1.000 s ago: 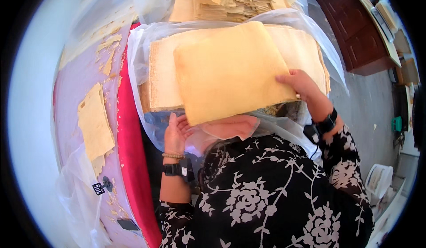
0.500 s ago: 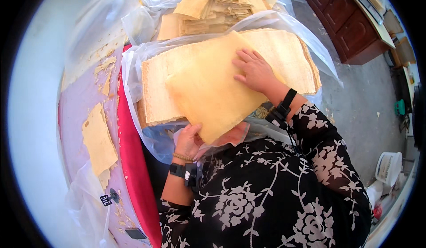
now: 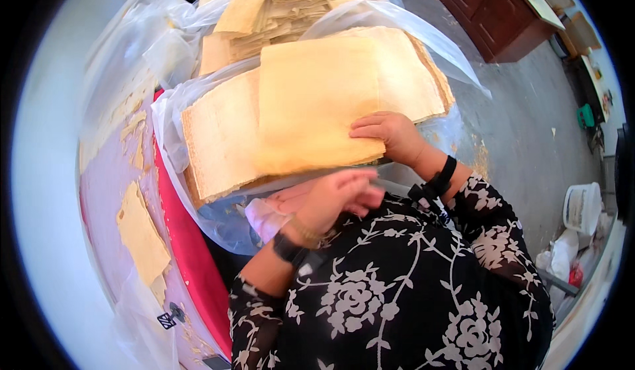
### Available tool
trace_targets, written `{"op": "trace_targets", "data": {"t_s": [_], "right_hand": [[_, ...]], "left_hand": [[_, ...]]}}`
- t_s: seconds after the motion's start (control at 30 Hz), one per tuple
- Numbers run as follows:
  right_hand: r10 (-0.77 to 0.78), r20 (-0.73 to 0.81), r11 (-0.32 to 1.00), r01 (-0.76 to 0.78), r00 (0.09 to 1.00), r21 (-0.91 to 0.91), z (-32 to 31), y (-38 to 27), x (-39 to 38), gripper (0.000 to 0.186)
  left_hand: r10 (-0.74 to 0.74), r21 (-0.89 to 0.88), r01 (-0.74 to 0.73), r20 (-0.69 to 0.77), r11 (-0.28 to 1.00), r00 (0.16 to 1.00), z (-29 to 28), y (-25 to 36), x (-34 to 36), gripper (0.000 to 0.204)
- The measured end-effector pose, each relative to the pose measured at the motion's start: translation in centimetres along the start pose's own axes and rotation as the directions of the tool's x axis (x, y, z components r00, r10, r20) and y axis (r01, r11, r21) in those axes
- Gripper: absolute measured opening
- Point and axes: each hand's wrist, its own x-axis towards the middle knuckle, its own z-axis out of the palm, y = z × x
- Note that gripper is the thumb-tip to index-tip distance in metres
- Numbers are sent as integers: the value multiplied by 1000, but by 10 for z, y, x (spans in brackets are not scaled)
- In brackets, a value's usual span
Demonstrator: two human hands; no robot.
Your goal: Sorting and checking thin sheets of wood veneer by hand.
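A thin, squarish yellow sheet [image 3: 317,99] lies across the middle of a long stack of pale, rough-edged sheets [image 3: 221,132]. Its near edge runs almost parallel to my body and looks layered at the corner. At that near right corner, my right hand [image 3: 393,137] grips the yellow sheet, with its fingers on top and the thumb side hidden. My left hand [image 3: 337,198] is below the near edge, apart from the sheet and in front of my body. Motion smears its fingers; nothing shows in them.
Clear plastic film [image 3: 175,122] wraps around the stack. Beyond it stands a pile of folded yellow sheets [image 3: 281,13]. Torn pieces [image 3: 142,231] and crumbs lie on the left table, by a red cloth edge [image 3: 188,264]. A white bucket [image 3: 582,208] stands at right.
The yellow sheet has turned from slanted to square across the stack. My right hand has slid to its near right corner. My left hand has let go and moved right.
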Motion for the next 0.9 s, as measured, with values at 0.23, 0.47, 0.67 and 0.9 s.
{"op": "trace_targets", "data": {"t_s": [0.23, 0.47, 0.67, 0.9], "right_hand": [[203, 188, 905, -257, 961, 339, -40, 34, -18, 22], [623, 222, 585, -635, 750, 505, -25, 48, 7, 32], [706, 66, 708, -704, 705, -48, -16, 45, 35, 45], [607, -289, 697, -671, 740, -253, 4, 40, 39, 32]], "left_hand": [[432, 789, -179, 493, -588, 755, -60, 94, -42, 59], [430, 972, -159, 70, 174, 900, -118, 84, 8, 42], [672, 890, -57, -298, 452, 678, -115, 59, 47, 45], [840, 907, 416, -172, -69, 514, -61, 57, 51, 53]]}}
